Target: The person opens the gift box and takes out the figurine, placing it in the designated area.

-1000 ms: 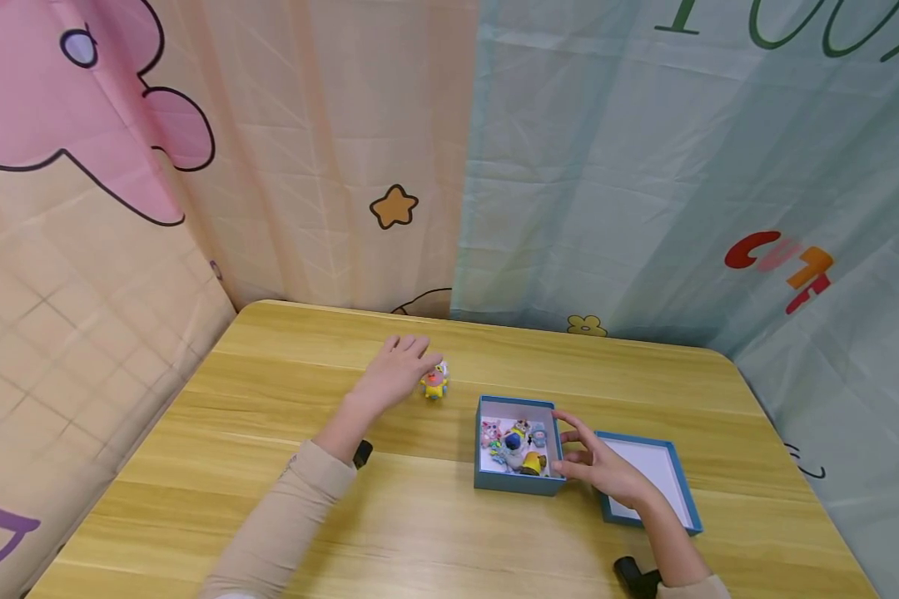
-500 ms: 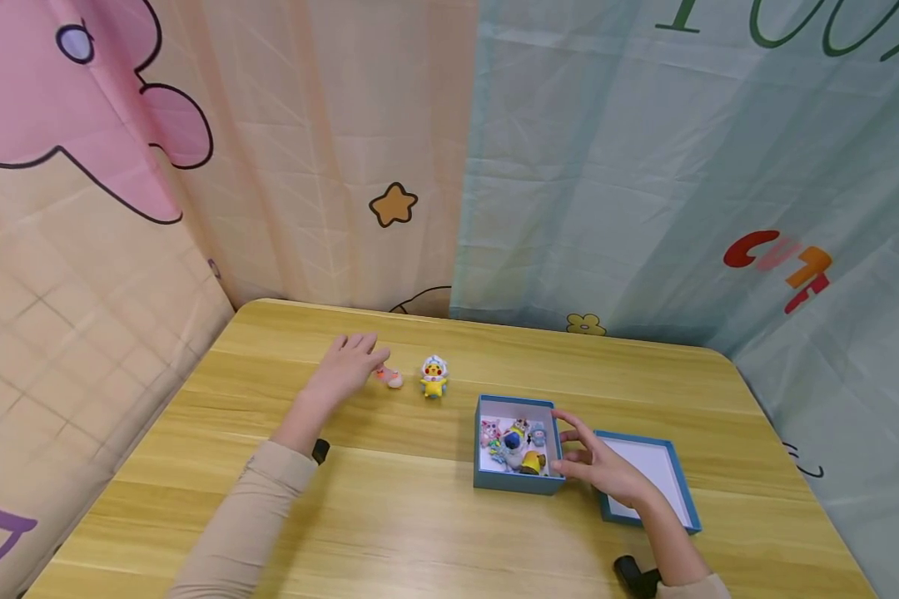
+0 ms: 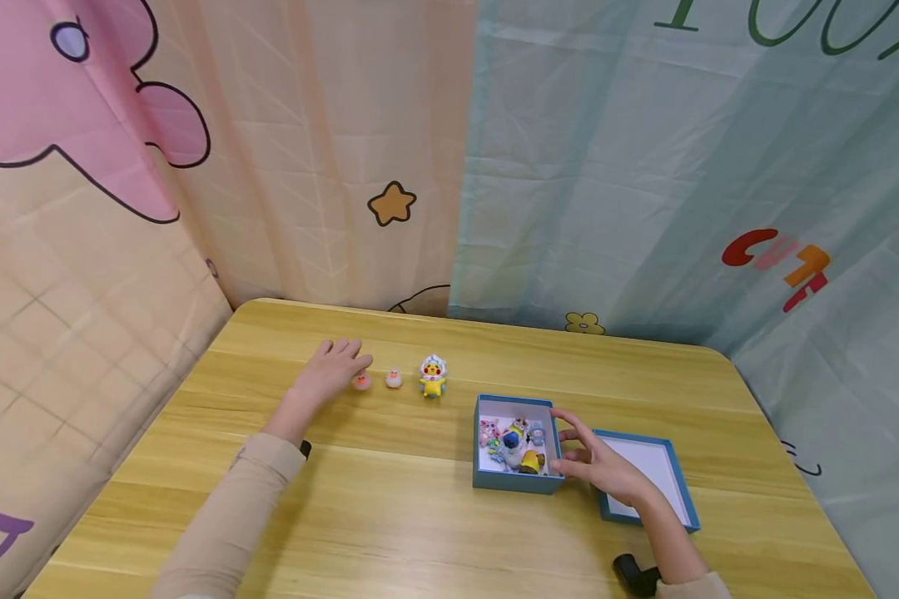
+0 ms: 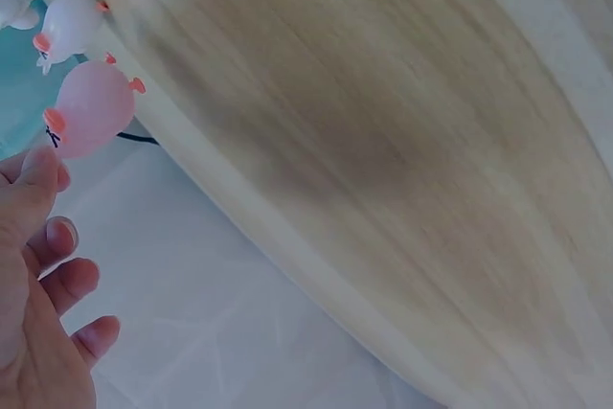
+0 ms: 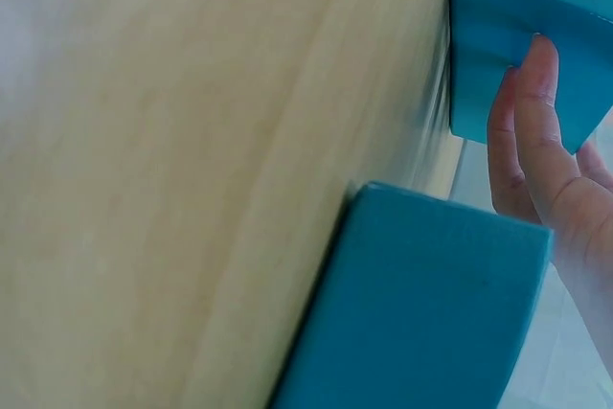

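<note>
My left hand [image 3: 326, 371] pinches a small pink duck figurine [image 4: 96, 108] by its head, at the back left of the table. Just right of it stands a white duck figurine [image 3: 394, 379], then a yellow figurine with a white hood [image 3: 433, 378]. My right hand [image 3: 603, 467] holds the right wall of an uncovered blue box [image 3: 514, 482]. Its thumb and index finger reach over the rim, while other fingers [image 5: 538, 93] press the outside. Inside the box lie several small figurines, among them a grey one with a blue top [image 3: 511, 445] and a yellow one [image 3: 532, 462].
The blue lid [image 3: 683, 484], white inside facing up, lies right of the box under my right forearm. All this is on a wooden table [image 3: 389, 516] with rounded back corners. Printed curtains [image 3: 330, 166] hang close behind it and along both sides.
My left hand has moved left from the yellow hooded figurine, past the white duck figurine, to the pink duck figurine. The two figurines it left now stand in full view. My right hand stays put.
</note>
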Available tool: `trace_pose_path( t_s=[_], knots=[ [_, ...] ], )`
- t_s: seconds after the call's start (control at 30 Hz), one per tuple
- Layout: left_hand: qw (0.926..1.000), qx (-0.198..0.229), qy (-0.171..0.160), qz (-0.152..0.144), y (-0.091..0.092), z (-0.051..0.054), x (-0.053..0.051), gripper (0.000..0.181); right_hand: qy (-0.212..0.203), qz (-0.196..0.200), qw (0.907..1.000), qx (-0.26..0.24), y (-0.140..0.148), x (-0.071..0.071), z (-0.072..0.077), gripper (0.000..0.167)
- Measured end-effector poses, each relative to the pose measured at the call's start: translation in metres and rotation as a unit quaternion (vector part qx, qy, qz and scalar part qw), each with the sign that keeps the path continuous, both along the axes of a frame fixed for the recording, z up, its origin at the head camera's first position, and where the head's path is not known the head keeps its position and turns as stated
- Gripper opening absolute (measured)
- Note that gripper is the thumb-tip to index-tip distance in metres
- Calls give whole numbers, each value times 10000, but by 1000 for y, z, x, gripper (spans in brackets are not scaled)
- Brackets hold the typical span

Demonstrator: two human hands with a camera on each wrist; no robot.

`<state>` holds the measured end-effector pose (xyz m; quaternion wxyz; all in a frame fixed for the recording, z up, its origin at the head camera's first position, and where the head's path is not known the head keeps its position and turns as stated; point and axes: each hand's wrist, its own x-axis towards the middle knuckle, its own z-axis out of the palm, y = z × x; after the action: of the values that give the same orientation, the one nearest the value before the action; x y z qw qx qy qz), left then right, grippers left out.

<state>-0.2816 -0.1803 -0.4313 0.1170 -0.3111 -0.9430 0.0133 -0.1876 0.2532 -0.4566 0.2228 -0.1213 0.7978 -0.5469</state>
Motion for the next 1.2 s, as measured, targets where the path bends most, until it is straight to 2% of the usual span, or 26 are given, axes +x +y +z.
trace_pose_path(
  t_s=[0.27, 0.4, 0.5, 0.73, 1.03, 1.2],
  knots=[
    [9989, -259, -313, 221, -2, -9, -9, 16, -40, 19, 10000, -37, -1, -1, 1, 74],
    [9993, -100, -314, 199, -3, -14, -14, 14, -22, 43, 10000, -71, 0, -1, 1, 74],
    [9995, 56, -292, 136, -1, -14, -15, 14, -16, 74, 9999, -99, 0, -1, 0, 75],
    [9998, 186, -98, -5, -1, -21, -21, 14, -24, 61, 9999, -92, 0, -2, 0, 74],
    [9962, 726, -428, 216, 2, -21, -20, 18, 24, 35, 10000, 25, -1, -1, 0, 75],
    [9949, 884, -415, 271, 1, -22, -22, 16, 26, 38, 10000, 34, 0, -1, 1, 74]
  ],
)
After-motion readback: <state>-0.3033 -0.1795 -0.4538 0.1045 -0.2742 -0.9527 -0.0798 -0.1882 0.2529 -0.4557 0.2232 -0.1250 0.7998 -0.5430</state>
